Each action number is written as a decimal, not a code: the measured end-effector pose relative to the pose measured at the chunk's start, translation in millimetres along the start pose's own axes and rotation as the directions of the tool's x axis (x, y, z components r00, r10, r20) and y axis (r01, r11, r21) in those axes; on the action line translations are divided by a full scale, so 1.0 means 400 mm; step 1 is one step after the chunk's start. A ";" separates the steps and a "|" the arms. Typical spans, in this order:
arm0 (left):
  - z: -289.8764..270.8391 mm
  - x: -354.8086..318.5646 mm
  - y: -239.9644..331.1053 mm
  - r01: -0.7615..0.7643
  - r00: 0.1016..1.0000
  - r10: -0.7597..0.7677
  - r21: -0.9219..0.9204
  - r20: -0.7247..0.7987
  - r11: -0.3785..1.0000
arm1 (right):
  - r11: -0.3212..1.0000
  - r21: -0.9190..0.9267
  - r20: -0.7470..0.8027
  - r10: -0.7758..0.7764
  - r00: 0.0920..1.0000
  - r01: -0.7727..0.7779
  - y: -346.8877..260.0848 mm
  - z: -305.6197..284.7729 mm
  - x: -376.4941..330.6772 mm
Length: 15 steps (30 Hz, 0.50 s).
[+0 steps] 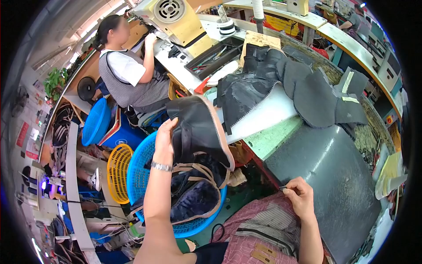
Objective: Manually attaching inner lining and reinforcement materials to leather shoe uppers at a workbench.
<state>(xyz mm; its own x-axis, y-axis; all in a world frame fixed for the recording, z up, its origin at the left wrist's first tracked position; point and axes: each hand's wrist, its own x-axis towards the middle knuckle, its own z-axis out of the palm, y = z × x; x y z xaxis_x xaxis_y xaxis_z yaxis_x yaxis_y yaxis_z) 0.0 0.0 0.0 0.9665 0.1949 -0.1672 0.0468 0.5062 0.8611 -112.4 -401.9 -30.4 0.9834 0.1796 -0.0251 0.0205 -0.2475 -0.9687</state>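
My left hand (165, 140) grips the edge of a black leather boot upper (198, 125), its fingers mostly behind the leather. A pinkish-tan border and a zipper edge run down the upper's right side. It hangs over a blue plastic basket (133, 176), in which dark, furry-lined pieces (195, 204) with tan trim lie heaped. To the right, near my patterned apron (263, 220), my right hand (301, 200) is closed in a pinch on a small dark object (282, 188), too small to name.
Black boot uppers (248, 94) and dark rounded pieces (314, 94) lie on the workbench, beyond a dark smooth board (325, 176). A tool tray (215, 57) and a sewing machine (176, 22) stand farther back. A seated co-worker (127, 75) is at the left, near a yellow basket (118, 174).
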 end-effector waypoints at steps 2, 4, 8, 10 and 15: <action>0.075 -0.070 0.035 -0.037 0.990 0.022 0.107 0.141 0.994 | 0.958 0.287 -0.028 0.011 1.000 -0.002 -0.008 0.013 -0.013; 0.186 -0.156 0.011 -0.031 0.967 -0.016 0.180 0.255 0.983 | 0.843 0.537 -0.014 0.038 0.999 -0.025 0.001 -0.025 -0.040; 0.351 -0.225 -0.035 0.033 0.916 -0.133 0.260 0.379 0.965 | 0.607 0.793 -0.019 -0.060 0.998 0.051 -0.062 -0.032 -0.082; 0.404 -0.224 -0.090 0.138 0.889 -0.250 0.295 0.384 0.945 | 0.615 0.786 -0.044 -0.036 0.998 0.057 -0.081 -0.051 -0.109; 0.550 -0.265 -0.249 0.313 0.674 -0.345 0.171 0.653 0.934 | 0.770 0.638 -0.264 0.191 0.945 0.022 -0.055 -0.104 -0.186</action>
<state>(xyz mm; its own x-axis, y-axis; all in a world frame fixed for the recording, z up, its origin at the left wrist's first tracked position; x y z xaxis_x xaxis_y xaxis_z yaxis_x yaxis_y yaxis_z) -51.6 -255.8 37.7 0.8001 -0.5921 -0.0959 0.3892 0.3908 0.8342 -178.6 -449.4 3.1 0.9812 -0.1288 -0.1439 -0.0773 0.4206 -0.9040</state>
